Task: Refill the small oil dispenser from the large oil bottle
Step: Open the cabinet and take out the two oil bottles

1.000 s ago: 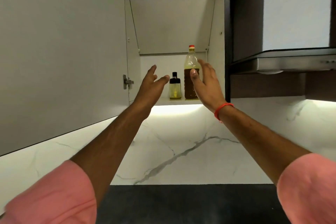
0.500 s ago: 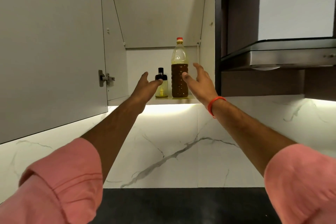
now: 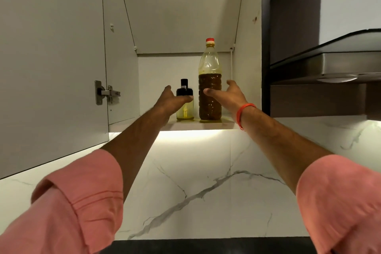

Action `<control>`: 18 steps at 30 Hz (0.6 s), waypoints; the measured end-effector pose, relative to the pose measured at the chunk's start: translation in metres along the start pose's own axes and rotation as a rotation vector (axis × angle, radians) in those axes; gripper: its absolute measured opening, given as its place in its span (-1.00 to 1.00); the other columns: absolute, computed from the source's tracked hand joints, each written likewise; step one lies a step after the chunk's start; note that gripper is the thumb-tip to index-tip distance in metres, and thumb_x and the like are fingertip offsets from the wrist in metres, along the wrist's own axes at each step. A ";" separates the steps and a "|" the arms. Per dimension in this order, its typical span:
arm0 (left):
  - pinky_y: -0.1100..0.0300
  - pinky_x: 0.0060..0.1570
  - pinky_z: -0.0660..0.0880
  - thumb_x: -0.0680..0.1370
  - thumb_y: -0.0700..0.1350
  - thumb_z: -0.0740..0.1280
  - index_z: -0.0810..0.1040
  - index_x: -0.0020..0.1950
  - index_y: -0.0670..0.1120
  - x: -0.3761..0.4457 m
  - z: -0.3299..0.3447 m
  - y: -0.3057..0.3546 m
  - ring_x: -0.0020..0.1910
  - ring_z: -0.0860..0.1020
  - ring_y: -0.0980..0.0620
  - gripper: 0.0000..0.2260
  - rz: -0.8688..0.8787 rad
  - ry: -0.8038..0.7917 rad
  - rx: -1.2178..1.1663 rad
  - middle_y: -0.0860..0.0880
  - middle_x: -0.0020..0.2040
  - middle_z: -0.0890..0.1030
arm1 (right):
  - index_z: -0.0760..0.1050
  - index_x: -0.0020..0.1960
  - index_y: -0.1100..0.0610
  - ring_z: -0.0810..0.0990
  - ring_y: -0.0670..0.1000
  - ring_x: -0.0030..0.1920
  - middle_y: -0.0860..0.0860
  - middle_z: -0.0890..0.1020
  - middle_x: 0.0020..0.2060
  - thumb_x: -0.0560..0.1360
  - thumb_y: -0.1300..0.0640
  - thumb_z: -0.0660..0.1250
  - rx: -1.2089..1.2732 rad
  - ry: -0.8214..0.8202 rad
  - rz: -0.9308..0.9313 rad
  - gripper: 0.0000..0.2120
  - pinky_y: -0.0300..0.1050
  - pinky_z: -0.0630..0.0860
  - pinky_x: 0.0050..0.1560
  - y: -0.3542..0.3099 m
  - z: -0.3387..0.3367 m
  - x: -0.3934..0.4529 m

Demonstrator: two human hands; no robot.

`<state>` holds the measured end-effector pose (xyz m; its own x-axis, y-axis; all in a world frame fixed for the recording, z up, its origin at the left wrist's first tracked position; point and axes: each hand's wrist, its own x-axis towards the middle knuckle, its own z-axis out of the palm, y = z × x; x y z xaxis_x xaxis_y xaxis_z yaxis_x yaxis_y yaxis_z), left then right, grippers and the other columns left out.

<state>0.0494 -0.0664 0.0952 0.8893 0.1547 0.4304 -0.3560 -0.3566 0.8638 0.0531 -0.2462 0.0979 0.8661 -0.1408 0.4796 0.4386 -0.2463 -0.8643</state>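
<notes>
The small oil dispenser (image 3: pixel 185 109), clear glass with a black top and a little yellow oil, stands on the cabinet shelf (image 3: pixel 206 125). Right beside it stands the large oil bottle (image 3: pixel 209 80), clear plastic with a red cap, filled with dark brown oil to about two thirds. My left hand (image 3: pixel 170 101) reaches around the dispenser's left side, thumb stretched across its front, fingers spread. My right hand (image 3: pixel 226 95) is spread at the large bottle, thumb on its front, fingers going past its right side. Neither hand has closed its grip.
The wall cabinet's door (image 3: pixel 51 57) stands swung open at the left, with its hinge (image 3: pixel 105 94) showing. A range hood (image 3: pixel 329 66) juts out at the right. Below the shelf is a lit white marble backsplash (image 3: pixel 195 181), and a dark countertop (image 3: pixel 206 247) lies at the bottom.
Both hands have reached further into the cabinet, up to the dispenser and the bottle. The camera has come closer and tilted upward.
</notes>
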 end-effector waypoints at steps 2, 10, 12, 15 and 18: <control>-0.04 0.40 0.31 0.53 0.00 0.50 0.06 0.63 -0.10 0.022 0.003 -0.004 0.56 0.24 -0.19 -0.16 -0.033 -0.025 -0.002 -0.15 0.61 0.21 | 0.13 0.58 0.08 0.47 0.12 0.31 0.10 0.47 0.32 0.45 -0.02 0.55 0.026 -0.015 0.037 -0.13 -0.01 0.40 0.20 0.005 0.008 0.017; 0.02 0.31 0.42 0.35 -0.13 0.64 0.40 0.49 -0.15 0.086 0.008 -0.029 0.40 0.44 -0.16 -0.23 -0.157 -0.219 -0.171 -0.14 0.41 0.50 | 0.31 0.39 0.01 0.64 0.12 0.06 0.05 0.61 0.11 0.21 -0.03 0.68 0.132 -0.007 0.099 -0.13 0.18 0.56 0.17 0.028 0.042 0.072; 0.05 0.18 0.49 0.31 -0.13 0.66 0.48 0.41 -0.14 0.095 0.009 -0.032 0.31 0.52 -0.15 -0.28 -0.170 -0.242 -0.174 -0.16 0.32 0.57 | 0.37 0.35 0.03 0.66 0.12 0.06 0.05 0.64 0.08 0.18 -0.01 0.69 0.141 -0.002 0.097 -0.16 0.12 0.58 0.10 0.029 0.046 0.077; 0.02 0.23 0.55 0.26 -0.16 0.68 0.55 0.33 -0.15 0.106 0.007 -0.037 0.24 0.59 -0.14 -0.33 -0.166 -0.262 -0.167 -0.17 0.22 0.64 | 0.39 0.29 0.04 0.68 0.10 0.01 0.05 0.65 0.04 0.25 0.09 0.67 0.159 0.022 0.090 -0.28 0.11 0.61 0.07 0.031 0.049 0.082; -0.03 0.23 0.58 0.27 -0.18 0.67 0.58 0.26 -0.16 0.108 0.007 -0.038 0.19 0.63 -0.15 -0.40 -0.142 -0.255 -0.140 -0.18 0.17 0.67 | 0.42 0.26 0.03 0.69 0.10 -0.02 0.04 0.67 0.01 0.25 0.12 0.65 0.166 0.055 0.079 -0.33 0.16 0.63 0.10 0.033 0.051 0.084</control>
<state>0.1609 -0.0423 0.1070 0.9700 -0.0482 0.2383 -0.2431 -0.2149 0.9459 0.1523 -0.2171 0.1018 0.8869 -0.2064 0.4133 0.4077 -0.0711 -0.9104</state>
